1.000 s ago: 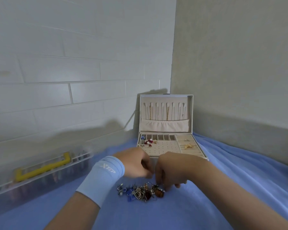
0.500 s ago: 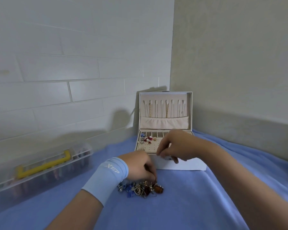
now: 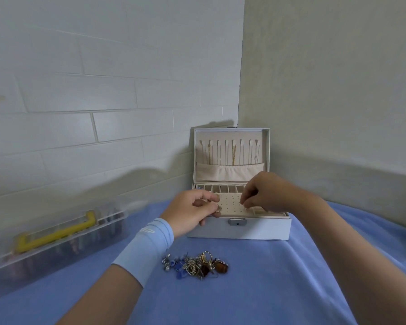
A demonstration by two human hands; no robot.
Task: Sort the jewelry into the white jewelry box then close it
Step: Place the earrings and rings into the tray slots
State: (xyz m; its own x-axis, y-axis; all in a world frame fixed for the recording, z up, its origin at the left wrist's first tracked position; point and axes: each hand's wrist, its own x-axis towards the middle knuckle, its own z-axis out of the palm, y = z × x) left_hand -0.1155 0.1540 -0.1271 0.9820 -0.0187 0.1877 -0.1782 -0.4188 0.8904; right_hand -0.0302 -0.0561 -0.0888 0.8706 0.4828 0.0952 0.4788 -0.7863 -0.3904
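Observation:
The white jewelry box [image 3: 256, 228] stands open at the back of the blue cloth, lid upright with thin chains hanging inside. Its tray shows a perforated earring panel [image 3: 231, 204] and a row of small compartments. My left hand [image 3: 192, 213] is over the box's front left corner, fingers pinched on a small earring [image 3: 219, 208]. My right hand [image 3: 265, 192] hovers over the panel's right side, fingertips pinched together; what they hold is too small to make out. A pile of mixed jewelry [image 3: 195, 265] lies on the cloth in front of the box.
A clear plastic case with a yellow handle [image 3: 56, 235] sits at the left along the tiled wall. The box is set in the corner where two walls meet. Blue cloth [image 3: 267, 289] covers the surface.
My left hand has lifted from the jewelry pile to the box's front left corner with a small piece. My right hand moved earlier from the pile to the earring panel.

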